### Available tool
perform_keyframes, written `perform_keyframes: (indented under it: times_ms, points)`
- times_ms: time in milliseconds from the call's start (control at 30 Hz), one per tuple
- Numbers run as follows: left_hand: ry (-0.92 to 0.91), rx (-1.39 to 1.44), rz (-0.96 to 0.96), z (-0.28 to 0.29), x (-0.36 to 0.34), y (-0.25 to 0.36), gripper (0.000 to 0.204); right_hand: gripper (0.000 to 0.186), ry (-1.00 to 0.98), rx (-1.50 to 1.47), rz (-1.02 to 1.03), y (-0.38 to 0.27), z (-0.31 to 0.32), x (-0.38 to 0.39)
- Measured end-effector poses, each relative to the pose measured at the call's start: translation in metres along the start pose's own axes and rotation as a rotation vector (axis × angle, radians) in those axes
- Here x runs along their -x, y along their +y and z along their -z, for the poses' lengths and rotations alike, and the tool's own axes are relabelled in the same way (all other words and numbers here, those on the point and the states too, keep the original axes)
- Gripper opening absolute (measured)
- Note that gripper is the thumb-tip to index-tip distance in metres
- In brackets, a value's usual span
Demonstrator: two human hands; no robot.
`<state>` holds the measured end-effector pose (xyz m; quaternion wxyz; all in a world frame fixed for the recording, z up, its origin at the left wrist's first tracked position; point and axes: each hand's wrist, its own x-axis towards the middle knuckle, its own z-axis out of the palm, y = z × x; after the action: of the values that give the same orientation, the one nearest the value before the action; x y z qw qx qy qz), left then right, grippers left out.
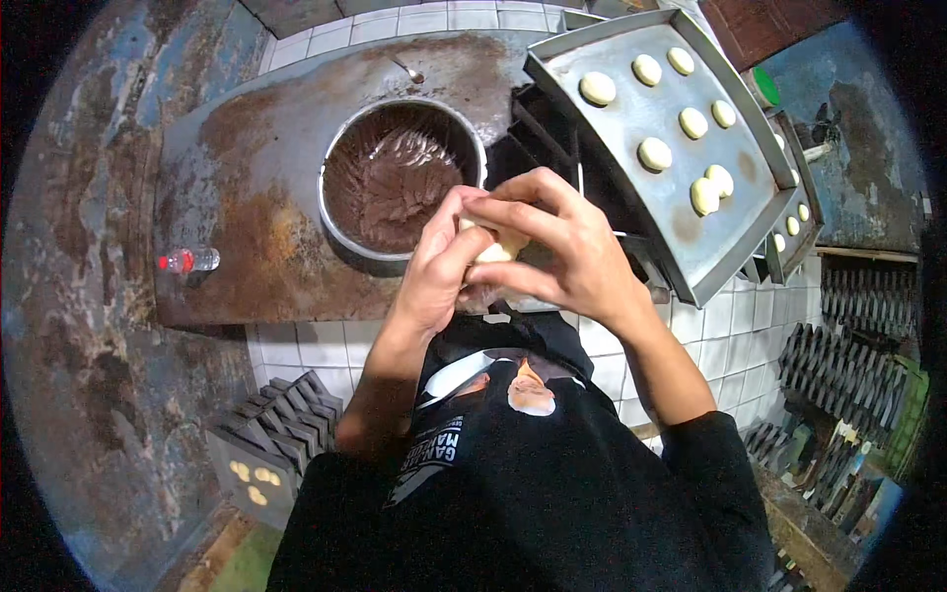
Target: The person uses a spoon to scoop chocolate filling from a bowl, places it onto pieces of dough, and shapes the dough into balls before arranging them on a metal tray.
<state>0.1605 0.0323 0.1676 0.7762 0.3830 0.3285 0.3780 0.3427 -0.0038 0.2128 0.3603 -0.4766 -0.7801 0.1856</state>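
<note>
A pale piece of dough (503, 245) is held between both my hands, just in front of the near right rim of a round metal pot (328, 222). My left hand (439, 261) wraps its fingers and thumb around the dough from the left. From the right, the curled fingers of my right hand (572, 247) press on it, covering much of its surface. Thick brown chocolate-like paste (395, 192) lies in the pot and smears its inner wall. To the right, a large metal tray (725, 232) carries several pale dough balls (654, 154), two of them touching.
A spoon (409, 71) lies behind the pot on the worn metal table (247, 158). Near the table's left end lies a small clear bottle with a red cap (189, 260). More trays with dough (792, 226) stand at right, and stacked trays (286, 424) stand at lower left.
</note>
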Motion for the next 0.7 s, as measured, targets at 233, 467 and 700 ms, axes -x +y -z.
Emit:
perform_keyframes:
  times_ms: [233,467,700]
  points:
    - [-0.012,-0.018,-0.019,-0.067,-0.005,0.022,0.047,0.024,0.375,-0.615,-0.562,0.019,0.033,0.034]
    - [-0.119,-0.286,-0.433,-0.155,-0.045,0.015,0.035,0.033,0.498,-1.696,-0.573,0.026,0.053,0.071]
    - [-0.257,-0.080,-0.453,-0.242,-0.064,-0.019,0.040,0.041,0.724,-1.132,-0.248,0.057,0.103,0.091]
